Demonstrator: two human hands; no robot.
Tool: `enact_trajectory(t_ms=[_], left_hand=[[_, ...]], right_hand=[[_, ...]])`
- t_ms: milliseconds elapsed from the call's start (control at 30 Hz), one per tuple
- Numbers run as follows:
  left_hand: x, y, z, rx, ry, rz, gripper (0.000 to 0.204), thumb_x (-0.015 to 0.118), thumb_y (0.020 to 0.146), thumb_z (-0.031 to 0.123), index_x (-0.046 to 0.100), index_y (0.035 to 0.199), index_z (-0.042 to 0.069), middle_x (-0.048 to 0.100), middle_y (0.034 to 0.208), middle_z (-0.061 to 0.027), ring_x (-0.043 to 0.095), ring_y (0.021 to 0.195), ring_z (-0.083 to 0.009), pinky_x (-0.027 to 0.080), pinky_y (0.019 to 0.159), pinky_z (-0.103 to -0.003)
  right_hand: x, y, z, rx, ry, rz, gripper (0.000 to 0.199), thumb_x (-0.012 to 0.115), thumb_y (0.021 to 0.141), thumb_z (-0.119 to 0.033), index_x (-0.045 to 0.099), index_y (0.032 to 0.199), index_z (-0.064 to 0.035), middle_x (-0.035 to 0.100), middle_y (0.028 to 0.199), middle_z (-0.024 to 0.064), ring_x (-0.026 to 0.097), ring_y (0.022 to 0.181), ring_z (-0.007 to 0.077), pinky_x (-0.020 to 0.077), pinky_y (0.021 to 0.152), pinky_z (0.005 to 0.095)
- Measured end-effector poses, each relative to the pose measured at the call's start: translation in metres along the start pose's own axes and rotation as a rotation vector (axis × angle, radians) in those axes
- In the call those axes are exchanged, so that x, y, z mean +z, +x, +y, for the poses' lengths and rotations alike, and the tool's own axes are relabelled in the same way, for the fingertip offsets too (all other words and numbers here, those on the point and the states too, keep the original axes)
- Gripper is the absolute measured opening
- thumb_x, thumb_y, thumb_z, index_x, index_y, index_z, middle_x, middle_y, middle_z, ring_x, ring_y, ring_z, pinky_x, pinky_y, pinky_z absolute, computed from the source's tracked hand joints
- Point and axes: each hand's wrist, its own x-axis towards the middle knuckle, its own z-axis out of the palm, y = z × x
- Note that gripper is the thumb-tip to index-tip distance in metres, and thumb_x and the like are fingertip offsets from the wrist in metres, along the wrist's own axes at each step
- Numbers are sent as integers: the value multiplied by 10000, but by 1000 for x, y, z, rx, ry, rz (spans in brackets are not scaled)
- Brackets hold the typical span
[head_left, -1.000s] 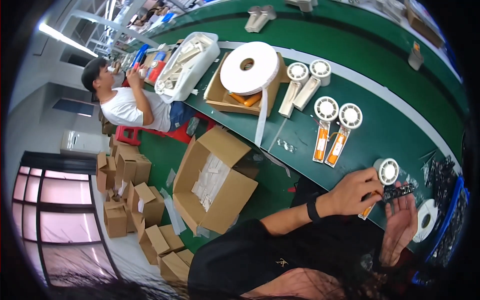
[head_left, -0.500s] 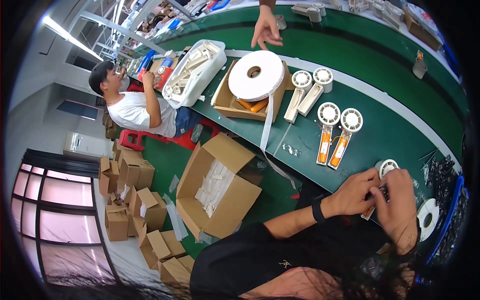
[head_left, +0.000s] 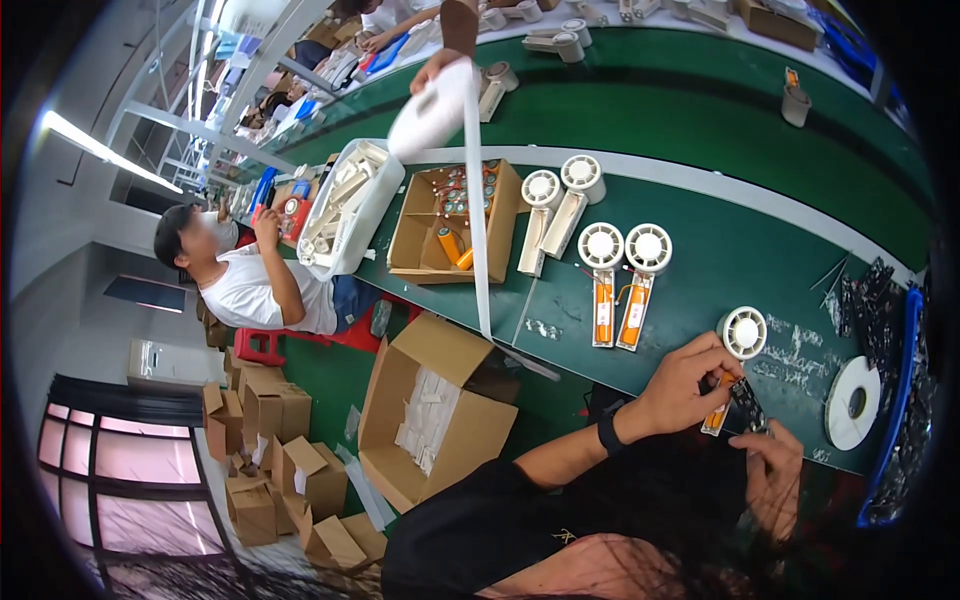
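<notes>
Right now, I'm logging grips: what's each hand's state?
Left hand: closed, holding the white fan unit.
Right hand: curled near the black circuit board; grip cannot be told.

Tube light [head_left: 110, 152]: lit, upper left
Wall [head_left: 60, 290]: pale, we'd say grey-white
Window [head_left: 138, 467]: dark frame, pinkish panes, lower left
Floor [head_left: 330, 375]: green
Tabletop [head_left: 700, 200]: we see dark green
Stool [head_left: 258, 346]: red, near the tabletop
</notes>
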Motion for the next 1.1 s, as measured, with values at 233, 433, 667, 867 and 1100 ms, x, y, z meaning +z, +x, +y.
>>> enact_trajectory(t_ms=[233,433,667,867,1100], left_hand=[[-4,2,0,41,-41,-35,220,760,821,-61,734,1024,19,609,975,-45,605,818,-141,508,735,-295],[-3,1,-7,192,-44,-52,175,788,803,-67,745,955,7,614,923,-50,608,808,-161,508,725,-303],[0,-8,-5,149,113,-5,189,808,786,-21,741,959,16,629,897,-82,622,767,-218,510,682,-332],[2,1,-7,143,131,4,255,813,768,-17,736,1007,24,632,882,-76,624,725,-208,508,646,-327],[0,-2,-1,130,197,196,243,826,754,-32,734,971,27,626,826,-55,633,702,-197,513,639,-311]], right_hand=[[-14,26,63,328,639,25,237,623,1028,-184,724,968,21,629,744,40,576,630,105,449,564,255],[-3,81,15,453,392,110,209,760,983,-201,664,958,-18,641,784,56,597,641,127,466,570,275],[29,79,-38,47,-295,461,325,773,875,-27,666,1182,-29,686,1103,166,689,846,332,557,739,393],[24,59,-55,-309,-397,303,339,711,868,50,726,1194,-41,713,1161,168,682,993,374,540,933,464],[39,6,-8,-227,-187,333,310,621,839,157,747,1071,-5,697,1116,161,700,1028,324,542,975,411]])
